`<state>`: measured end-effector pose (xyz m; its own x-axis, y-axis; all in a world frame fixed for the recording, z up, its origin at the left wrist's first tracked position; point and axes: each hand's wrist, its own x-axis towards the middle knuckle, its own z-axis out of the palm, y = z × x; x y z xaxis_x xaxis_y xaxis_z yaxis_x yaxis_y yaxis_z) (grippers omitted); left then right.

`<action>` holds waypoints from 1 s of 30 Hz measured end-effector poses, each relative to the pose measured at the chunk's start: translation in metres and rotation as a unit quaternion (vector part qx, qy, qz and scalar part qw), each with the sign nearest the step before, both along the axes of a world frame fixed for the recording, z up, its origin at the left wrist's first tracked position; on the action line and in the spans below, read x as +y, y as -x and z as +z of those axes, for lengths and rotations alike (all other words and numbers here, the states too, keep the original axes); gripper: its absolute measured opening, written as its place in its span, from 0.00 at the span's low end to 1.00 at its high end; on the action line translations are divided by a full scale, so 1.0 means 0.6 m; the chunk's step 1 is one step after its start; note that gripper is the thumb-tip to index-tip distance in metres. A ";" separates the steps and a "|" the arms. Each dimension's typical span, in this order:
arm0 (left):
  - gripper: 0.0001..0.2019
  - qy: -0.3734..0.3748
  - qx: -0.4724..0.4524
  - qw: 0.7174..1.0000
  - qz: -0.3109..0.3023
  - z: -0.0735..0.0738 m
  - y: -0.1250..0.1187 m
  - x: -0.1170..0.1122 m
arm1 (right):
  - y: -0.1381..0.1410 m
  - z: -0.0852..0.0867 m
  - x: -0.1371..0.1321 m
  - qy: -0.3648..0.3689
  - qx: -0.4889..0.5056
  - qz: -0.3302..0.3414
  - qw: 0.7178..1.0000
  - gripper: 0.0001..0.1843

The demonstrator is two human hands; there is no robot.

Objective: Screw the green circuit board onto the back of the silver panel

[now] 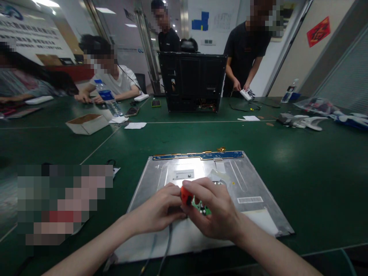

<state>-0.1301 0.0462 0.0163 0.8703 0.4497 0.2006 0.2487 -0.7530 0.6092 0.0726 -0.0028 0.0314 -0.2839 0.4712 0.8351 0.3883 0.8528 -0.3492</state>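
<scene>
My right hand (218, 211) is closed around the orange-and-black handle of what looks like a screwdriver (186, 196), held over a flat metal display panel (253, 180). The tool's tip is hidden by my hands. My left hand (156, 209) has its fingers curled beside the handle, low over the panel; what they pinch, if anything, is hidden. Between my hands a small green circuit board (204, 209) shows in part. Dark cables (169, 245) run from under my left hand toward the near edge. A blue circuit strip (198, 155) lines the panel's far edge.
Beyond the panel, a large black casing (192, 80) stands upright on the green table (161, 134). An open cardboard box (87, 124), a water bottle (108, 97) and a phone (132, 111) lie left. Plastic bags (316, 105) are right. Several people are around the far side.
</scene>
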 end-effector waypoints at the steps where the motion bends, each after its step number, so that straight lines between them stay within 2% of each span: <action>1: 0.04 -0.001 0.000 1.000 0.000 0.001 0.000 -0.001 | 0.001 0.002 0.000 0.000 0.000 0.006 1.000 0.29; 4: 0.05 -0.010 -0.004 1.000 0.004 0.006 -0.002 -0.004 | 0.002 0.005 0.001 -0.002 0.005 0.021 1.000 0.32; 8: 0.06 -0.016 -0.017 1.000 0.006 0.009 -0.003 -0.006 | 0.002 0.001 0.004 -0.002 0.016 0.025 1.000 0.29; 14: 0.04 -0.001 -0.002 1.000 0.005 0.002 0.002 -0.002 | 0.001 -0.002 0.002 -0.006 0.009 -0.015 1.000 0.25; 24: 0.06 -0.008 -0.010 1.000 0.007 0.008 -0.001 -0.007 | 0.000 0.002 0.002 -0.019 0.006 0.012 1.000 0.34; 30: 0.06 -0.013 -0.007 1.000 0.007 0.003 0.000 -0.005 | 0.001 -0.003 0.003 -0.019 0.012 0.017 1.000 0.32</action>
<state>-0.1299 0.0430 0.0179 0.8607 0.4564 0.2255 0.2504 -0.7653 0.5929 0.0720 -0.0007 0.0297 -0.2791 0.4288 0.8592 0.3502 0.8786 -0.3247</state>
